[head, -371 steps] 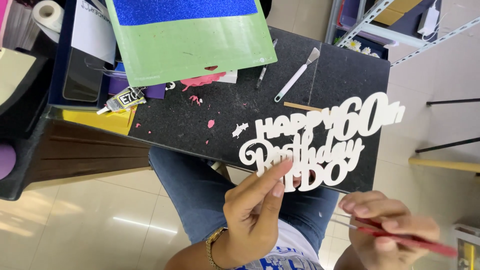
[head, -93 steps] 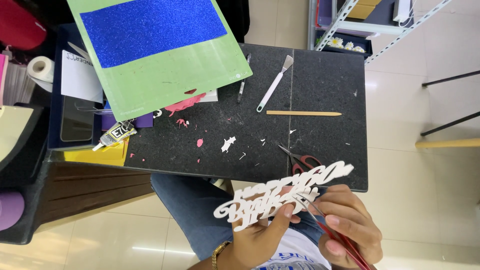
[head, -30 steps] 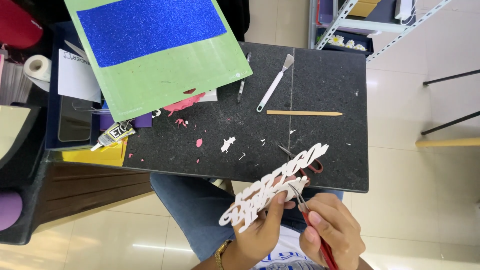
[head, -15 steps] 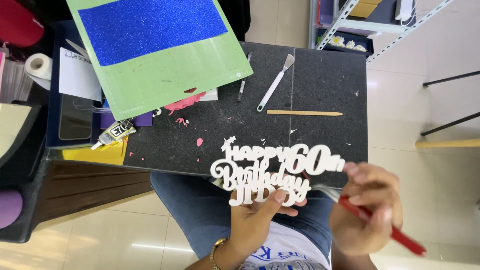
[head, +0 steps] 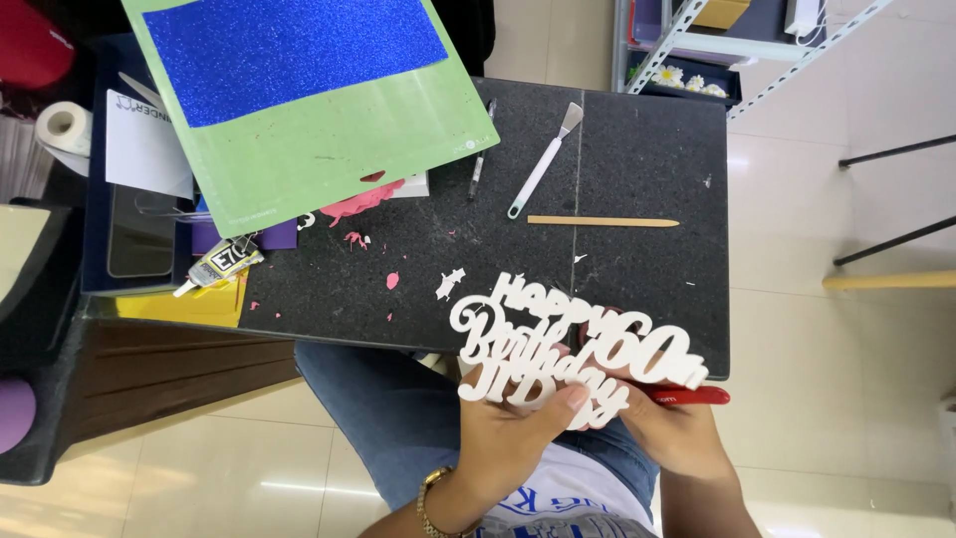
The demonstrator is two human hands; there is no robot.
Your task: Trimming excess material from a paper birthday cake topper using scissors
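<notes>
Both hands closed on a flat white script-lettering cutout (head: 568, 354), right hand (head: 672, 428) also gripping red-handled scissors (head: 687, 396).

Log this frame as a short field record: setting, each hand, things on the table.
Setting: black speckled table, seen from above
Left hand: grips the white cut-out lettering from below
Right hand: behind the lettering, holds a red-handled tool
Table items: green cutting mat with blue glitter sheet, spatula, wooden stick, pink scraps
</notes>
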